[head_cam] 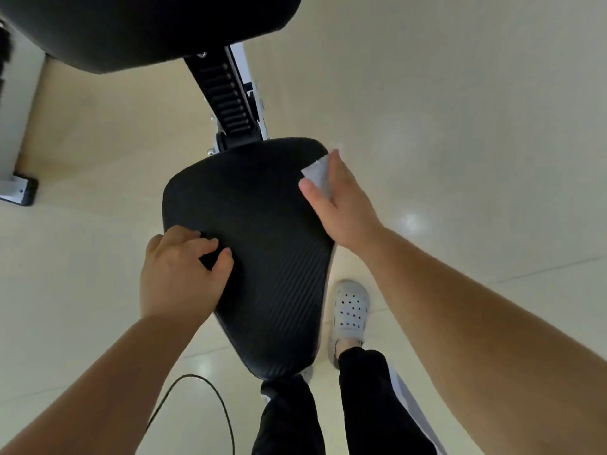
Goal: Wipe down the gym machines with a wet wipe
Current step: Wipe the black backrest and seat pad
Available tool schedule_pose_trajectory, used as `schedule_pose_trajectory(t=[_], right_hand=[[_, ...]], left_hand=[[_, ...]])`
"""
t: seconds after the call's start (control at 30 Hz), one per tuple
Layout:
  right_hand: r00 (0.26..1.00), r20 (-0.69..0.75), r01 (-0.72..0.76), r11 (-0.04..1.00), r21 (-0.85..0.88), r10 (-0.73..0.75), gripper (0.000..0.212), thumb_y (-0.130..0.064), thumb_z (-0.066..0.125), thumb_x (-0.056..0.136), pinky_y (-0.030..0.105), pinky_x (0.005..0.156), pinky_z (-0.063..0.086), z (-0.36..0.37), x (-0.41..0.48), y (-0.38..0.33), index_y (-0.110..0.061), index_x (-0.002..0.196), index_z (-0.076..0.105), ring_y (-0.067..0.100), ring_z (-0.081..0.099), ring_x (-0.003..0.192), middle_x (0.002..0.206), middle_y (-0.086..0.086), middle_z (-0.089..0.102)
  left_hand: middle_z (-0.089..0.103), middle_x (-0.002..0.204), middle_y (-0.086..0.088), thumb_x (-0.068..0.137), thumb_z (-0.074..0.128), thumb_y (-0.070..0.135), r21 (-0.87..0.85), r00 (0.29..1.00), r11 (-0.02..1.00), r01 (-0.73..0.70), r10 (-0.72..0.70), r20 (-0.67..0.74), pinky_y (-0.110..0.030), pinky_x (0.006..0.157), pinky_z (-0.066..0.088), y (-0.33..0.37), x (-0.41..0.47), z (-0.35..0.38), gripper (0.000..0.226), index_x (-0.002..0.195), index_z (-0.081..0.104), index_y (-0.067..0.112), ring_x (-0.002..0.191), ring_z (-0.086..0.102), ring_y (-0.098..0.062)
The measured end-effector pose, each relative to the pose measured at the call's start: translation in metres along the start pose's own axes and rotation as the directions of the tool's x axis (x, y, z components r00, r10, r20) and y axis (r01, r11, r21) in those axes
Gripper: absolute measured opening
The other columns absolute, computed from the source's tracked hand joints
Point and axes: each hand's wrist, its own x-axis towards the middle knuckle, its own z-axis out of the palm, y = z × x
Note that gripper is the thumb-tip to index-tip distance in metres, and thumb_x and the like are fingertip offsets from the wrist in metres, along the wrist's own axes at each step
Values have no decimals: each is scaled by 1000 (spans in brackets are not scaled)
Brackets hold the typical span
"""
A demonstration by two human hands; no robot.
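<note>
The left hand (179, 274) grips the left edge of the seat pad (262, 257) with curled fingers, steadying it, while the right hand (341, 205), fingers flat, presses the wet wipe (317, 174) on the far right corner; overlapping strokes toward the near end should serve best.

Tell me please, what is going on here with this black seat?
A person is wiping a gym machine's black seat pad. The right hand presses a white wet wipe against the pad's far right edge. The left hand holds the pad's left edge with curled fingers, likely steadying it. A larger black pad sits beyond, with a notched bar between them.
</note>
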Motion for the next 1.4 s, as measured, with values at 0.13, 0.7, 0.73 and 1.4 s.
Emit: schedule_pose_trajectory(t=[0.13, 0.7, 0.73, 1.4], right_hand=[[1000, 12, 2, 1000, -11, -2, 102, -85, 30, 88, 51, 121, 34, -4, 3, -5, -14, 161, 14, 24, 31, 150, 166, 7, 25], [998, 7, 65, 986, -151, -65, 102, -70, 33, 97, 37, 123, -8, 29, -74, -6, -6, 162, -13, 26, -31, 152, 167, 11, -30], [993, 38, 117, 980, -158, -112, 104, -71, 34, 97, 38, 124, -8, 36, -94, -5, -5, 161, -14, 26, -33, 152, 166, 10, -32], [768, 603, 621, 477, -622, -213, 97, -78, 12, 93, 45, 127, -13, 86, -36, -106, -16, 161, -19, 20, -31, 153, 167, 5, -31]], left_hand=[[69, 114, -13, 85, 79, 23, -15, 1000, 1000, 21, -21, -4, -47, 91, 49, 3, -1, 1, 22, 101, 81, 8, 105, 57, -43], [61, 134, -10, 94, 64, 17, -103, 996, 994, 39, -30, 84, -31, 107, 31, -6, -10, -4, 30, 122, 74, 12, 126, 46, -36], [57, 141, -9, 95, 62, 20, -112, 992, 993, 42, -28, 126, -35, 111, 31, -7, -12, -7, 35, 129, 70, 14, 131, 43, -35], [39, 155, 12, 78, 57, -10, -599, 963, 775, 202, -47, 264, -26, 100, 50, -40, -126, 19, 82, 151, 44, 25, 125, 56, -12]])
